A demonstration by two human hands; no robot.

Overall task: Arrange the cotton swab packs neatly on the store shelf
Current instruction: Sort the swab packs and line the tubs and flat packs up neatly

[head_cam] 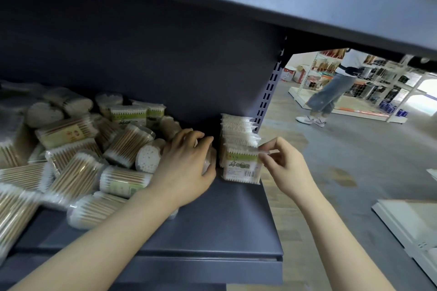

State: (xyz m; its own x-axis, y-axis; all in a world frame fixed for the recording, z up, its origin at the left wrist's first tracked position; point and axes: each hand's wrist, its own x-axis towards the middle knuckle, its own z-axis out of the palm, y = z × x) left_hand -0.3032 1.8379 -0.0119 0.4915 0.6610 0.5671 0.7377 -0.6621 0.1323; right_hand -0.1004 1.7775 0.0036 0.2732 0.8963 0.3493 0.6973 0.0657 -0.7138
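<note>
R hand point(282, 163) fingers pinch upright front pack point(241, 165), label facing out; L hand point(186, 163) grips another.

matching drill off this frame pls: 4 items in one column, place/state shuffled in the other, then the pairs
Things:
1. left hand
2. right hand
3. upright row of flat packs
4. loose pile of packs

Places or states:
A. jumbled on the left part of the shelf
B. standing at the shelf's right end, by the slotted upright
C. pinches the right edge of the front flat pack
D. curled over a pack just left of the row

Pairs: 1-D, 2-C, 3-B, 4-A
</note>
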